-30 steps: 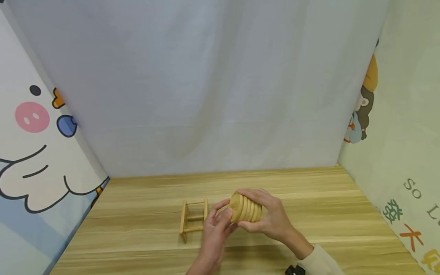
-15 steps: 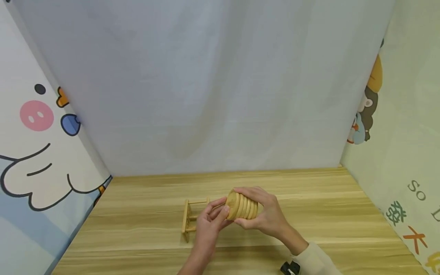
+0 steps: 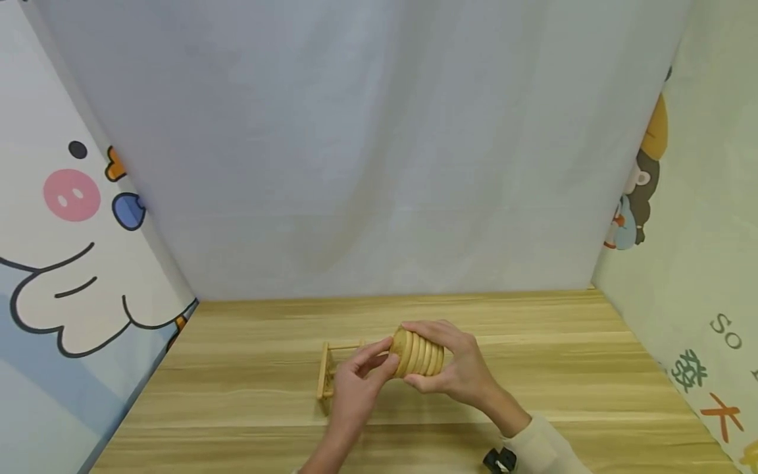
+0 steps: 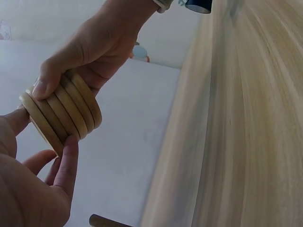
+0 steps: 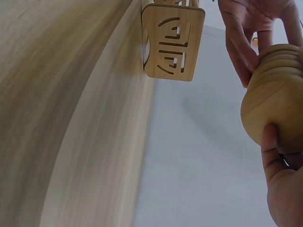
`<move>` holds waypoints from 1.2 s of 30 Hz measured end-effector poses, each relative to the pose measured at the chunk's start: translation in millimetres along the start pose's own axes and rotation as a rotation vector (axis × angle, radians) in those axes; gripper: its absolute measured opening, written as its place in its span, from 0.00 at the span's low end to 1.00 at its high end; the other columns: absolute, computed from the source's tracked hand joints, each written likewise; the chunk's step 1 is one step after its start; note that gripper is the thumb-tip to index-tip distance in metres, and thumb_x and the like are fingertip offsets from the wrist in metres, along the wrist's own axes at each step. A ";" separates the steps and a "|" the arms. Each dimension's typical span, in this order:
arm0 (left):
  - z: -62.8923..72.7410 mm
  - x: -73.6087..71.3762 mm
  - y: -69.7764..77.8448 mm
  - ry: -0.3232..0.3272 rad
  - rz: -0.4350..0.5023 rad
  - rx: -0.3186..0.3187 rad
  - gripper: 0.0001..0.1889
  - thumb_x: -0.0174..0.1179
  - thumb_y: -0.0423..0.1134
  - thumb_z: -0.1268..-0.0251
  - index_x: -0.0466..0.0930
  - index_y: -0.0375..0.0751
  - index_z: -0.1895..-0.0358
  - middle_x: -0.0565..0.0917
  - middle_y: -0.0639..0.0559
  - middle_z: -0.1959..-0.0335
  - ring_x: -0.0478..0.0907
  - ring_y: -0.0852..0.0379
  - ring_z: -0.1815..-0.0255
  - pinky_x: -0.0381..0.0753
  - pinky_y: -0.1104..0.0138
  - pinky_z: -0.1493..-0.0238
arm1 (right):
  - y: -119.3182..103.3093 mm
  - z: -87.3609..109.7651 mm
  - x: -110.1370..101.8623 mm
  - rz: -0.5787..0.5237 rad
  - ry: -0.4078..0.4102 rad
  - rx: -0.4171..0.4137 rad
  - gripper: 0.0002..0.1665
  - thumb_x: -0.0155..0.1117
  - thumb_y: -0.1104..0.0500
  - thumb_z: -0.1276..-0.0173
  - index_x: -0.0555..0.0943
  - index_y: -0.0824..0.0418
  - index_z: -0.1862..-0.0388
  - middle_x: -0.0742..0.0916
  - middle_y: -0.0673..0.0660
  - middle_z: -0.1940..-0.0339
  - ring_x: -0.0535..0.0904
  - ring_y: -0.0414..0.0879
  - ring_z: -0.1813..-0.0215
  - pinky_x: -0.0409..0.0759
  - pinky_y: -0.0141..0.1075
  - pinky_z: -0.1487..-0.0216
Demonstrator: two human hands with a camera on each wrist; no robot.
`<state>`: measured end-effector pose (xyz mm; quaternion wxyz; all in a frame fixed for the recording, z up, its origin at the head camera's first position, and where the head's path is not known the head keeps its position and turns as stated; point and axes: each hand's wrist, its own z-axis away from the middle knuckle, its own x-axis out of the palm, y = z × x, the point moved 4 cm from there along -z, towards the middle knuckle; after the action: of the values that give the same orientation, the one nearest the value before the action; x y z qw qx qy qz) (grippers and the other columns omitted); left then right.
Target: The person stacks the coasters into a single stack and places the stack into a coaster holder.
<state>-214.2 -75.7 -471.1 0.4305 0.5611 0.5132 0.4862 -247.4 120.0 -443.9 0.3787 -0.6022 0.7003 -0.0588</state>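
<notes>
A stack of several round wooden coasters (image 3: pixel 422 352) is held tilted above the table, its flat end towards the left. My right hand (image 3: pixel 462 365) grips the stack, thumb below and fingers over the top in the head view. At the left end, my left hand (image 3: pixel 354 390) pinches the outermost coaster by its edge; the left wrist view shows its fingertips against the rims of the coasters (image 4: pixel 61 111). Behind the left hand, and partly covered by it, stands a small wooden rack (image 3: pixel 323 378). Cut-out slots pattern the rack's end panel (image 5: pixel 173 42) in the right wrist view.
The wood-grain table (image 3: pixel 237 395) meets a pale grey curtain (image 3: pixel 379 164) at its back edge. Printed cartoon panels flank it on the left (image 3: pixel 71 263) and right (image 3: pixel 681 263). A small black device (image 3: pixel 500 461) sits by the right sleeve.
Both hands and the stack first shifted slightly left, then stayed nearly still. The left hand now hides more of the rack. The whole head view has drifted a little.
</notes>
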 end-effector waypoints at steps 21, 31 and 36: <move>-4.3 -34.4 7.1 -0.095 -0.103 0.003 0.37 0.83 0.40 0.34 0.77 0.43 0.24 0.87 0.38 0.39 0.89 0.40 0.39 0.90 0.58 0.41 | -8.6 -12.7 21.6 0.061 -0.085 -0.077 0.42 0.90 0.57 0.48 0.89 0.54 0.31 0.92 0.53 0.38 0.87 0.52 0.42 0.90 0.44 0.49; -14.9 -56.8 12.5 -0.149 -0.232 0.039 0.38 0.83 0.41 0.35 0.76 0.44 0.24 0.89 0.43 0.40 0.85 0.42 0.42 0.87 0.64 0.46 | -10.9 -24.9 33.3 0.124 -0.157 -0.098 0.42 0.90 0.53 0.47 0.88 0.55 0.30 0.91 0.54 0.39 0.86 0.51 0.41 0.90 0.44 0.48; -21.7 -72.6 11.4 -0.157 -0.321 0.075 0.41 0.84 0.43 0.36 0.75 0.49 0.22 0.92 0.48 0.40 0.80 0.40 0.40 0.80 0.60 0.46 | -13.3 -32.9 43.1 0.149 -0.180 -0.110 0.43 0.90 0.52 0.46 0.88 0.53 0.29 0.91 0.55 0.39 0.86 0.52 0.41 0.89 0.45 0.47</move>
<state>-233.8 -149.4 -464.0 0.5200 0.5238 0.5790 0.3465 -256.1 65.9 -433.3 0.4098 -0.5712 0.7085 0.0619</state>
